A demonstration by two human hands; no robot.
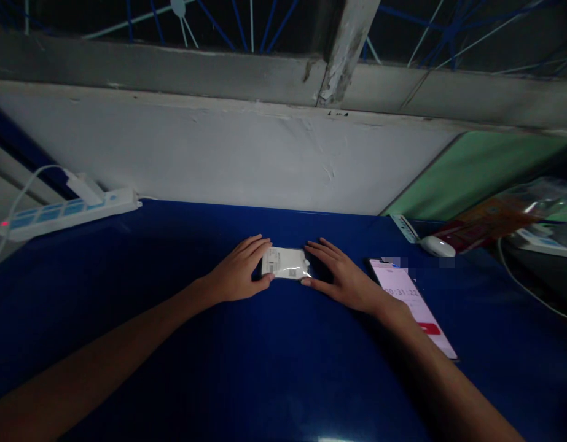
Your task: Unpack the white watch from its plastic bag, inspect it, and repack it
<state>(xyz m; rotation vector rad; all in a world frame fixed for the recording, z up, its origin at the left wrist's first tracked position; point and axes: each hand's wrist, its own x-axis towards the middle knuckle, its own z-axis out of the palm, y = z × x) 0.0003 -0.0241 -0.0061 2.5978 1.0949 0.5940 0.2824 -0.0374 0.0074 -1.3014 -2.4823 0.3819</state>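
A small white packet in shiny clear wrapping (286, 263) lies flat on the blue table (265, 362), with printed labels on its upper face. My left hand (243, 268) rests at the packet's left end, thumb near the lower corner and fingers near the upper one. At the right end is my right hand (338, 275), its thumb and fingers spread around the wrapping's edge. Both hands hold the packet between them at its two ends.
A lit phone (412, 304) lies beside my right forearm. Behind it are a white rounded case (438, 246) and a red and orange package (486, 224). A white power strip (71, 212) with a plugged-in charger sits at the far left. A white wall (246, 153) borders the table's back.
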